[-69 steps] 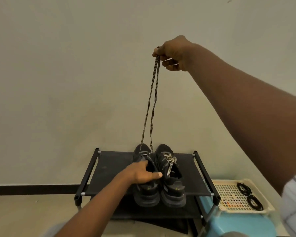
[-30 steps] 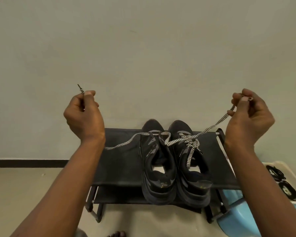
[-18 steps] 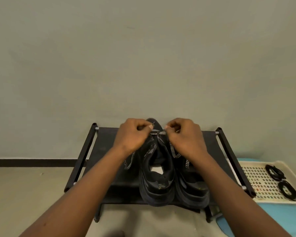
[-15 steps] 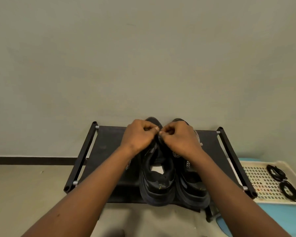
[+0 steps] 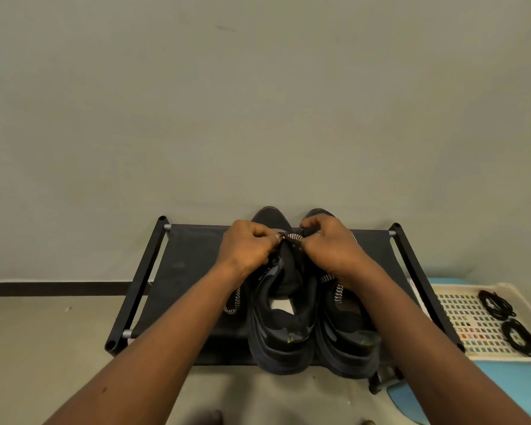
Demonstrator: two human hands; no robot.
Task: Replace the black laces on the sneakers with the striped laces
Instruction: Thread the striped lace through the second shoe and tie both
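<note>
Now | left hand (image 5: 246,250): fingers pinch striped lace (image 5: 295,238) | right hand (image 5: 330,251): same lace, atop sneaker (image 5: 278,335)

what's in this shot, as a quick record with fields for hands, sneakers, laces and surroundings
left hand: pinches the striped lace at the toe end of the left sneaker's lacing
right hand: pinches the same lace from the other side
left sneaker: on the shoe rack, tongue exposed
right sneaker: beside it, touching, with a second striped lace in it
black laces: two coils in the cream tray, right of the rack
</note>
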